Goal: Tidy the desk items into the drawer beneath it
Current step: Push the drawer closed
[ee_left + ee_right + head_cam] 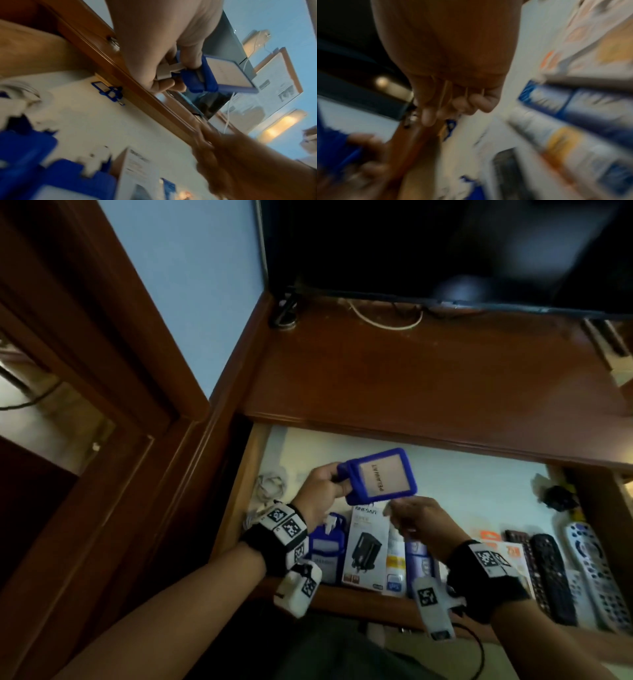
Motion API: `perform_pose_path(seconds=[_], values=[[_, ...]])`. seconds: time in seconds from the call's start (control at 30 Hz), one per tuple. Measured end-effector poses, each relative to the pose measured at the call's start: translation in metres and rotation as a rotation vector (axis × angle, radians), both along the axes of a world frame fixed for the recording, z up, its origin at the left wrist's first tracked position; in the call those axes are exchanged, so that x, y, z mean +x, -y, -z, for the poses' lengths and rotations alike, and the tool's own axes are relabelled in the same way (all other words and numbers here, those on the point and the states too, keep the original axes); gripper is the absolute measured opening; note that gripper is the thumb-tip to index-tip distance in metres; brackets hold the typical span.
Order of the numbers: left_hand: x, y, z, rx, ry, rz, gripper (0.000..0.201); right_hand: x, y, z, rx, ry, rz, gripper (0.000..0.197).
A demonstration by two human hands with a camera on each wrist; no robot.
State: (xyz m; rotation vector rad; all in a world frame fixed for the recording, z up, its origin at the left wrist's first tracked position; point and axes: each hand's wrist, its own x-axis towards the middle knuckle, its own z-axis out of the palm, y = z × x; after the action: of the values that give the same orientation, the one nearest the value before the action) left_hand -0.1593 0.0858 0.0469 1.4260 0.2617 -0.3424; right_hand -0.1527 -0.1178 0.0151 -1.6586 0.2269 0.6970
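A blue card holder (382, 475) with a beige insert is held tilted above the open drawer (479, 484), whose pale floor shows under the desk edge. My left hand (337, 479) grips its clip end; in the left wrist view the fingers (171, 83) curl round the white clip of the card holder (228, 75). My right hand (394, 513) hovers just below the holder's lower corner with loosely curled fingers (471, 105) that hold nothing. The right wrist view is badly blurred.
The drawer front holds a second blue card holder (327, 546), a white charger box (366, 546), several other boxes (419, 559) and remotes (596, 570). White cables (270, 487) lie at its left, a black item (558, 498) at its right. A television (445, 251) stands on the desktop (428, 364).
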Motion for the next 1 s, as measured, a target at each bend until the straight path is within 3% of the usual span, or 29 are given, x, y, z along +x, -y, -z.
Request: perform_pose_path(seconds=[0.1,0.2,0.27,0.37,0.5,0.67,0.83,1.0], values=[[0.001,-0.025,0.013,0.323,0.054,0.138,0.011,-0.018,0.037,0.014,-0.284,0.028,-0.013,0.033],[0.0,-0.042,0.029,0.898,0.188,0.586,0.007,-0.044,0.082,0.022,-0.565,0.026,-0.12,0.029],[-0.002,-0.045,0.036,1.142,0.197,0.845,0.013,-0.064,0.113,0.028,-0.719,0.008,-0.158,0.031],[-0.004,-0.041,0.041,1.273,0.176,1.043,0.017,-0.086,0.135,0.027,-0.845,-0.059,-0.191,0.023],[-0.006,-0.021,0.042,1.379,0.172,1.242,0.018,-0.096,0.14,0.036,-0.909,-0.044,-0.063,0.022],[-0.005,0.006,0.051,1.5,0.147,1.309,0.018,-0.109,0.127,0.054,-1.081,0.04,-0.013,0.021],[-0.008,0.015,0.059,1.53,0.097,1.143,0.005,-0.118,0.125,0.069,-1.184,0.188,0.048,0.018],[-0.028,0.015,0.077,1.551,0.208,0.903,0.05,-0.124,0.122,0.077,-1.209,0.354,0.121,0.029]])
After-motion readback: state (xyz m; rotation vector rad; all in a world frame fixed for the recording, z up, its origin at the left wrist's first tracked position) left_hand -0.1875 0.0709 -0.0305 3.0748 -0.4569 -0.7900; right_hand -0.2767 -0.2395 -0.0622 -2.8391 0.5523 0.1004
